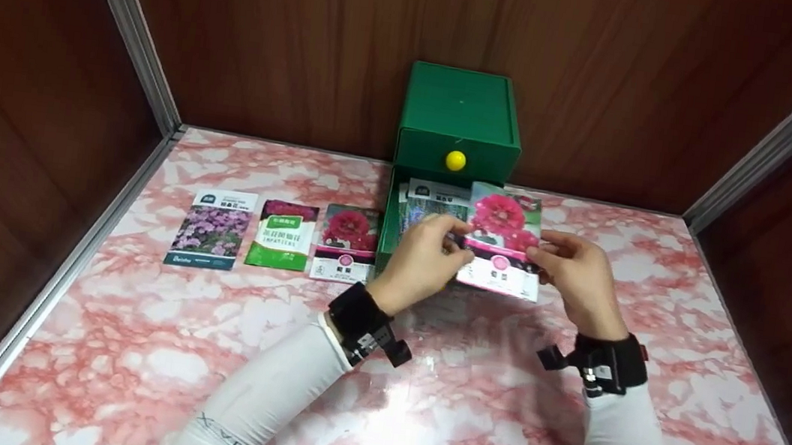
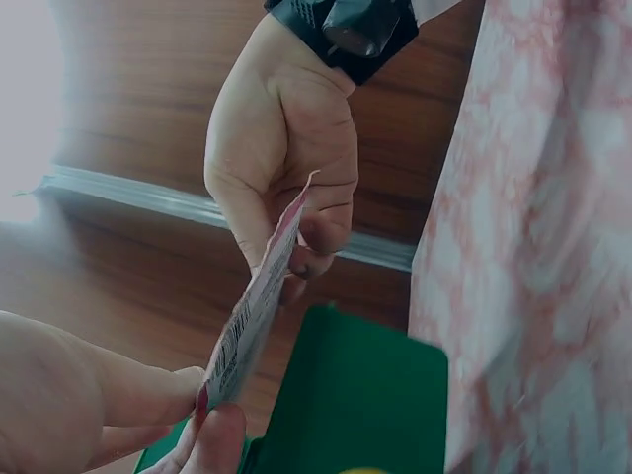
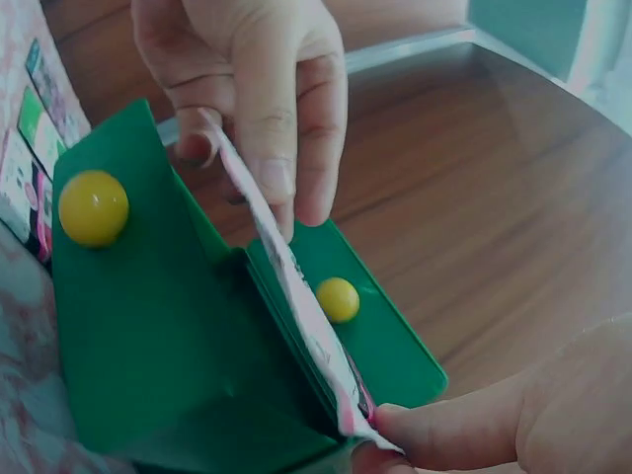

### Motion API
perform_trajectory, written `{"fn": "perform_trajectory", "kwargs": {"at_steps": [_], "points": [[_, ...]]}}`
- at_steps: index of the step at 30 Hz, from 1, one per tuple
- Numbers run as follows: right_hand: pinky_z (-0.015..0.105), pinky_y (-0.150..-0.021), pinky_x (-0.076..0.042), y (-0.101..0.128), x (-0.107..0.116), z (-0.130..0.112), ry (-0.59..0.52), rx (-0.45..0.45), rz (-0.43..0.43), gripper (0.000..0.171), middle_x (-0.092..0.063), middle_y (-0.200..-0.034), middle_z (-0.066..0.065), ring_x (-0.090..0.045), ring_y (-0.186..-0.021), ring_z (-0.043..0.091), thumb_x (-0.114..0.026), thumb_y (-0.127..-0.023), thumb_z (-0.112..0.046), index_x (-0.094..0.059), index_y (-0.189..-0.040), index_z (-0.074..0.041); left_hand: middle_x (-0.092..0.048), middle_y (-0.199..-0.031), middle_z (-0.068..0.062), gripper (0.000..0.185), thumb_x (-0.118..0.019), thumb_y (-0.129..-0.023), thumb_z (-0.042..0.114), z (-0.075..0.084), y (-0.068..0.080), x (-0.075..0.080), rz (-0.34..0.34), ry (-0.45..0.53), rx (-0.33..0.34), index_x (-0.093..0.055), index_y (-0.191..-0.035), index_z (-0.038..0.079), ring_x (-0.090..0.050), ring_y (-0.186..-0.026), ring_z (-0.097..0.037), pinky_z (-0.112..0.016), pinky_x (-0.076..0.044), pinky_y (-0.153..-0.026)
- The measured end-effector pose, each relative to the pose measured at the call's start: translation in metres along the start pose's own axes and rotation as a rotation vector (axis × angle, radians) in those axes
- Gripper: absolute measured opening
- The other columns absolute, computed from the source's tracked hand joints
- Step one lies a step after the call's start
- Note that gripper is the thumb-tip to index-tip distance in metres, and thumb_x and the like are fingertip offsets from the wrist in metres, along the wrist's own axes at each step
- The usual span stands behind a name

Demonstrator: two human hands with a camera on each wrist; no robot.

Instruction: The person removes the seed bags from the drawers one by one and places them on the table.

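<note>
By white-sleeved left hand (image 1: 428,257) and right hand (image 1: 580,279), pink-flowered rectangular packet (image 1: 504,228) is pinched; three packets (image 1: 285,235) are laid out, others (image 1: 436,201) in green drawer (image 1: 385,251).

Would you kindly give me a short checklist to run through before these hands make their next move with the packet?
1. Grip secure: ok; the left hand and right hand pinch opposite sides of the packet.
2. Lower drawer pulled out: ok.
3. Upper drawer shut: ok.
4. Clear view into the lower drawer: not ok; in the head view the packet and left hand cover part of it.
5. Room beside the stored packets: cannot tell; too much is hidden.
6. Table packets apart from one another: ok; three lie in a row.
</note>
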State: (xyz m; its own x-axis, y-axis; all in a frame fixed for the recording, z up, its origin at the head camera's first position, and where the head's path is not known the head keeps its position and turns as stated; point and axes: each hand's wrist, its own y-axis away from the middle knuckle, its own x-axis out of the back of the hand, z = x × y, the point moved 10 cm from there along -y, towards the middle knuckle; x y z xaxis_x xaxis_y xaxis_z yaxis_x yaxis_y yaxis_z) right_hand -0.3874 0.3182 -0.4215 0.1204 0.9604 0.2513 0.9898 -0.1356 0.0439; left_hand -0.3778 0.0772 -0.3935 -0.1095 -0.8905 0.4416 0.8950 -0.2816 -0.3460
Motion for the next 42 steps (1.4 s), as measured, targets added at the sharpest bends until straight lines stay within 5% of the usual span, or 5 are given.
{"fn": "perform_trajectory", "kwargs": {"at_steps": [15,22,29,35,42], "points": [[0.023,-0.075,-0.063,-0.001,0.073,0.008,-0.23,0.02,0.062,0.057,-0.078,-0.1,-0.001,-0.074,-0.086,0.009,-0.076,-0.104,-0.002,-0.052,-0.151,0.02,-0.065,-0.143,-0.019,0.05,-0.084,-0.099,0.005,0.017,0.01,-0.079,-0.179,0.261,0.029,-0.064,-0.145,-0.002,-0.076,-0.116,-0.023,-0.02,-0.06,-0.093],[0.023,-0.073,-0.063,-0.01,0.094,0.025,-0.232,-0.018,0.079,0.044,-0.077,-0.1,-0.003,-0.073,-0.085,0.01,-0.076,-0.103,-0.001,-0.062,-0.142,0.014,-0.054,-0.165,-0.014,0.062,-0.086,-0.1,0.028,0.025,0.02,-0.109,-0.273,0.113,-0.045,-0.061,-0.153,0.007,-0.055,-0.149,-0.02,-0.026,-0.043,-0.119],[0.022,-0.075,-0.061,-0.024,0.1,0.052,0.006,-0.092,0.056,0.061,-0.073,-0.1,-0.011,-0.068,-0.089,0.005,-0.074,-0.107,-0.014,-0.051,-0.157,0.014,-0.021,-0.183,-0.018,0.079,-0.083,-0.1,0.041,0.019,0.031,-0.146,-0.4,0.03,-0.027,-0.049,-0.165,0.012,-0.033,-0.164,-0.028,-0.039,-0.033,-0.129],[0.024,-0.072,-0.059,-0.036,0.09,0.082,0.183,-0.147,0.03,0.059,-0.072,-0.1,-0.011,-0.066,-0.086,0.003,-0.072,-0.107,-0.016,-0.054,-0.157,0.01,-0.027,-0.181,-0.019,0.075,-0.079,-0.103,0.043,-0.008,0.036,-0.169,-0.424,-0.109,-0.019,-0.05,-0.163,0.01,-0.027,-0.167,-0.026,-0.036,-0.032,-0.13],[0.024,-0.064,-0.057,-0.044,0.067,0.098,0.271,-0.151,0.036,0.055,-0.075,-0.099,0.001,-0.065,-0.072,0.007,-0.077,-0.103,-0.015,-0.062,-0.15,0.011,-0.047,-0.17,-0.019,0.067,-0.079,-0.104,0.038,-0.032,0.036,-0.174,-0.435,-0.289,-0.025,-0.055,-0.157,0.005,-0.023,-0.169,-0.033,-0.046,-0.022,-0.135]]}}
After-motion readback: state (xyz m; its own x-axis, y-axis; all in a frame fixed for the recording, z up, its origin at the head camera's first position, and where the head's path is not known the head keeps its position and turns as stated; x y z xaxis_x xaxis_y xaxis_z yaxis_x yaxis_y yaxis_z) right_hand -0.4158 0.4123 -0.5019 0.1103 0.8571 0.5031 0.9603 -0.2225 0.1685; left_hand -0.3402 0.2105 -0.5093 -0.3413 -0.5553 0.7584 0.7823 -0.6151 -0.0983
